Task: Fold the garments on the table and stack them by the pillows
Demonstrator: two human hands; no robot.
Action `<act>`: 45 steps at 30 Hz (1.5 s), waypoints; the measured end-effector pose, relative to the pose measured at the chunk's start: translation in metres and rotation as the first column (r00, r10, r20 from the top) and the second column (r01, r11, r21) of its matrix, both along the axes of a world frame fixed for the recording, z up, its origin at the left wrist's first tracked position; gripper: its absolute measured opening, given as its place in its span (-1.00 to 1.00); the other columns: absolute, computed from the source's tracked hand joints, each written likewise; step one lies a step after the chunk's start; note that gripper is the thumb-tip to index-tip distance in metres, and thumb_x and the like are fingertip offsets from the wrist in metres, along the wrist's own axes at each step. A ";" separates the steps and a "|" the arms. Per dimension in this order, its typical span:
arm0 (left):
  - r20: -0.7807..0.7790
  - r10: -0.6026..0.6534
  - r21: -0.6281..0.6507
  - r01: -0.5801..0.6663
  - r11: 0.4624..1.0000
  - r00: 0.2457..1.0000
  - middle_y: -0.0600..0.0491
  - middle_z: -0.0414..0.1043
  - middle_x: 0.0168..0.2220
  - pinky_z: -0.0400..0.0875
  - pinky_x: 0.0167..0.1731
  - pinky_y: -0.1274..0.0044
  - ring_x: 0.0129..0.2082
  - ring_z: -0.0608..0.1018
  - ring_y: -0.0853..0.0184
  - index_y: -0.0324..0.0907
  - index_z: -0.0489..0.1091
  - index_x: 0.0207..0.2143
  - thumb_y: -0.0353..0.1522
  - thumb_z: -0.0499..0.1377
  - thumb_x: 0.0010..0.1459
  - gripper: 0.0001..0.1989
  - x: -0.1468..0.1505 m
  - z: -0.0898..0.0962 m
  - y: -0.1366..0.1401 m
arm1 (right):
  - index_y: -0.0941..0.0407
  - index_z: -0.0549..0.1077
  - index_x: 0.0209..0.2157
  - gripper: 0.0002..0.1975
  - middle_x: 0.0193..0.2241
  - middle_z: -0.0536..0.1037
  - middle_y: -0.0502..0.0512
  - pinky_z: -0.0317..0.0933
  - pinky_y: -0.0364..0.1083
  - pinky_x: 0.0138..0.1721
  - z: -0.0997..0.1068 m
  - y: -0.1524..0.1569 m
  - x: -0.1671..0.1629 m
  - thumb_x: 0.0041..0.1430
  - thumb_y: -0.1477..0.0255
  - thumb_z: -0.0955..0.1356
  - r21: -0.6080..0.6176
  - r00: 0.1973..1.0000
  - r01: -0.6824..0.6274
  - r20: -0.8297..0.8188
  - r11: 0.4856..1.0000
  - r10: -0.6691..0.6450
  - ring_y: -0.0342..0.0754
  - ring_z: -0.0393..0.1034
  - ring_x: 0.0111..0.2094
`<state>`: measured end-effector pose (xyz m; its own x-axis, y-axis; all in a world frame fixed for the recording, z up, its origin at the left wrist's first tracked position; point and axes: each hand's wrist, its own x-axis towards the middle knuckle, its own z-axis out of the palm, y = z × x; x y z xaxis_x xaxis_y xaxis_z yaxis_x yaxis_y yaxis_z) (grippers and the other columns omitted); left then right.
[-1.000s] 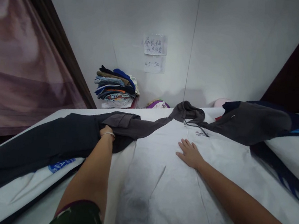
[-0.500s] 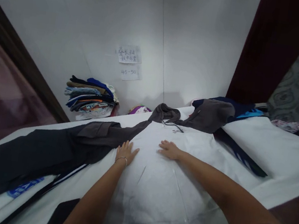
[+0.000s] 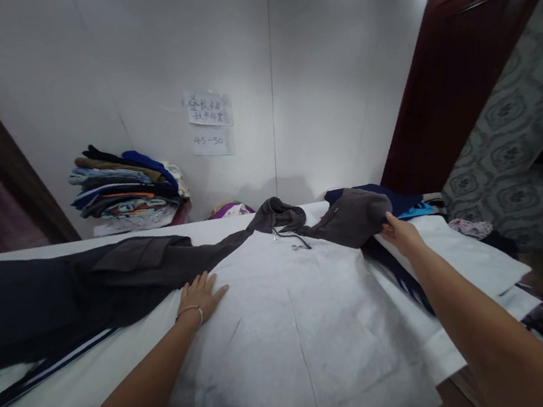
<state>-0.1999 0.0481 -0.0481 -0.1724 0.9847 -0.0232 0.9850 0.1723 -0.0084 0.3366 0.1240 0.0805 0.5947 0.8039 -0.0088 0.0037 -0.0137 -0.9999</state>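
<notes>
A hooded sweatshirt with a white body [image 3: 287,307] and dark grey hood and sleeves lies spread on the bed-like surface in front of me. Its hood [image 3: 280,215] points toward the wall, with a dark drawcord at the neck. My left hand [image 3: 201,297], a bracelet on the wrist, rests flat with fingers spread on the left edge of the white body. At the right, my right hand [image 3: 399,233] has its fingers closed on the outer edge of the grey right sleeve [image 3: 355,216]. The left sleeve [image 3: 167,263] stretches out over dark clothing.
A tall stack of folded clothes [image 3: 126,190] stands at the back left by the wall. Dark garments [image 3: 10,301] lie at the left. White cloth [image 3: 477,252] and a navy garment [image 3: 406,202] are at the right. Two handwritten paper notes [image 3: 209,108] hang on the wall.
My right hand has moved off the white front, to the right and away from me, and now grips the grey sleeve. My left hand stays on the sweatshirt. The view has shifted right.
</notes>
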 end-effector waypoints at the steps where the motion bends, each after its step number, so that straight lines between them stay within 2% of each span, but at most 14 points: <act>1: 0.004 0.000 0.003 0.000 1.000 1.000 -0.08 -0.16 0.35 -0.15 0.24 0.20 0.33 -0.04 0.10 -0.19 0.03 0.30 0.02 -0.19 0.22 -0.28 0.000 0.000 0.000 | 0.15 0.43 -0.34 -0.73 -0.45 0.50 0.11 0.37 -0.04 -0.39 0.003 0.005 0.000 0.06 0.22 0.39 -0.029 0.999 -0.036 -0.032 0.999 0.036 -0.06 0.41 -0.42; 6: -0.003 0.008 0.005 -0.008 1.000 1.000 -0.08 -0.14 0.35 -0.14 0.24 0.21 0.32 -0.02 0.11 -0.19 0.04 0.30 0.01 -0.19 0.22 -0.29 0.001 0.001 -0.001 | 0.13 0.35 -0.51 -0.75 -0.66 0.33 -0.06 0.20 -0.16 -0.63 0.017 0.030 -0.004 0.05 0.26 0.41 -0.030 0.995 0.034 -0.092 0.999 -0.037 -0.18 0.20 -0.66; 11: -0.003 0.010 -0.001 -0.010 1.000 1.000 -0.07 -0.13 0.35 -0.14 0.24 0.21 0.32 -0.02 0.12 -0.18 0.04 0.29 0.02 -0.18 0.22 -0.29 0.002 0.003 -0.002 | 0.12 0.39 -0.45 -0.89 -0.59 0.40 -0.09 0.25 -0.19 -0.53 0.044 0.046 -0.020 -0.05 0.47 0.42 0.190 0.996 0.054 -0.086 0.980 -0.038 -0.20 0.27 -0.58; 15: -0.004 0.011 -0.003 -0.011 1.000 1.000 -0.06 -0.14 0.35 -0.15 0.25 0.22 0.33 -0.03 0.13 -0.19 0.03 0.29 0.02 -0.19 0.22 -0.29 0.002 0.002 -0.002 | 0.08 0.49 -0.29 -0.80 -0.35 0.53 -0.02 0.35 -0.07 -0.22 0.058 0.023 -0.066 -0.03 0.38 0.40 0.436 0.967 -0.253 0.148 0.864 0.209 -0.09 0.42 -0.30; 18: 0.007 0.001 0.006 -0.001 1.000 1.000 -0.08 -0.12 0.34 -0.14 0.24 0.21 0.32 -0.01 0.12 -0.19 0.05 0.29 0.02 -0.19 0.22 -0.29 0.002 0.001 -0.003 | 0.09 0.52 -0.37 -0.87 -0.06 0.48 0.06 0.19 0.02 0.05 0.041 -0.024 -0.113 -0.05 0.42 0.41 0.388 0.665 -0.697 0.664 0.603 0.342 0.03 0.34 -0.01; 20: 0.011 0.001 0.012 -0.001 1.000 1.000 -0.08 -0.12 0.34 -0.14 0.24 0.21 0.32 0.00 0.12 -0.18 0.06 0.28 0.02 -0.19 0.22 -0.29 0.002 0.001 -0.004 | 0.09 0.53 -0.35 -0.83 0.05 0.41 0.07 0.14 0.00 0.10 0.014 -0.060 -0.141 -0.02 0.53 0.33 0.088 0.264 -0.924 0.850 0.371 0.457 0.04 0.28 0.07; 22: 0.015 0.003 0.019 -0.003 1.000 1.000 -0.08 -0.11 0.34 -0.14 0.24 0.21 0.32 0.00 0.11 -0.18 0.06 0.28 0.02 -0.19 0.22 -0.29 0.003 0.001 -0.004 | 0.10 0.53 -0.31 -0.69 0.08 0.38 0.08 0.15 -0.02 0.08 -0.021 -0.092 -0.163 -0.07 0.65 0.27 -0.200 -0.088 -0.966 0.854 0.166 0.513 0.03 0.28 0.07; 24: 0.022 0.005 0.017 -0.006 1.000 1.000 -0.09 -0.11 0.34 -0.14 0.24 0.21 0.32 0.00 0.11 -0.19 0.07 0.28 0.01 -0.17 0.23 -0.30 0.004 0.003 -0.005 | 0.14 0.53 -0.31 -0.66 0.03 0.42 0.15 0.20 -0.02 0.03 -0.055 -0.115 -0.176 -0.12 0.68 0.27 -0.350 -0.269 -0.935 0.803 0.055 0.532 0.03 0.33 0.02; 26: 0.021 -0.003 0.027 0.002 1.000 1.000 -0.11 -0.10 0.34 -0.14 0.24 0.20 0.32 -0.01 0.09 -0.20 0.13 0.25 -0.02 -0.12 0.23 -0.34 0.007 0.008 -0.006 | 0.16 0.52 -0.23 -0.62 -0.09 0.48 0.21 0.22 0.02 0.00 -0.081 -0.129 -0.179 -0.13 0.68 0.28 -0.370 -0.252 -0.924 0.783 0.100 0.569 0.05 0.36 -0.04; 28: 0.034 -0.023 0.096 0.019 0.995 0.999 -0.10 -0.02 0.32 -0.10 0.23 0.21 0.30 0.05 0.09 -0.20 0.25 0.17 -0.08 -0.06 0.24 -0.43 0.017 0.018 -0.009 | 0.17 0.48 -0.10 -0.57 -0.09 0.48 0.23 0.22 0.04 0.02 -0.096 -0.137 -0.176 -0.08 0.63 0.30 -0.312 -0.142 -0.936 0.757 0.161 0.638 0.07 0.36 -0.02; 33: 0.328 -0.169 0.271 0.079 0.959 0.930 -0.09 0.42 0.00 0.30 0.01 0.43 -0.07 0.48 0.23 -0.23 0.42 -0.04 -0.14 -0.06 0.26 -0.55 0.068 0.047 -0.034 | 0.13 0.33 0.13 -0.46 0.11 0.36 0.27 0.12 0.12 0.12 -0.108 -0.151 -0.155 0.10 0.33 0.34 -0.261 0.040 -0.932 0.612 0.250 0.790 0.12 0.25 0.11; 41: 0.406 -0.503 0.127 0.498 0.858 0.763 -0.15 0.35 0.08 0.17 0.13 0.28 0.09 0.37 0.09 -0.21 0.21 0.18 -0.07 0.25 -0.02 -0.25 0.133 0.044 -0.102 | 0.01 0.19 0.23 -0.41 0.13 0.36 0.18 0.12 0.11 0.12 -0.096 -0.207 -0.144 0.18 0.25 0.32 -0.185 -0.032 -0.979 0.553 0.085 0.832 0.06 0.25 0.12; 43: 0.373 -0.537 0.086 0.548 0.832 0.757 -0.14 0.39 0.02 0.07 0.17 0.20 0.06 0.39 0.07 -0.19 0.25 0.14 -0.12 0.32 -0.10 -0.24 0.131 0.041 -0.109 | -0.01 0.25 0.20 -0.49 0.11 0.38 0.16 0.12 0.12 0.13 -0.094 -0.215 -0.128 0.21 0.27 0.29 -0.163 0.042 -0.973 0.577 0.165 0.816 0.05 0.26 0.12; 45: 0.356 -0.553 0.084 0.563 0.822 0.754 -0.06 0.45 -0.10 0.09 0.15 0.21 -0.02 0.43 0.11 -0.15 0.39 -0.03 -0.20 0.32 -0.10 -0.46 0.124 0.044 -0.111 | -0.02 0.36 0.12 -0.57 0.13 0.37 0.14 0.05 0.15 0.18 -0.096 -0.217 -0.101 0.22 0.28 0.28 -0.147 0.181 -0.919 0.668 0.366 0.722 0.07 0.19 0.17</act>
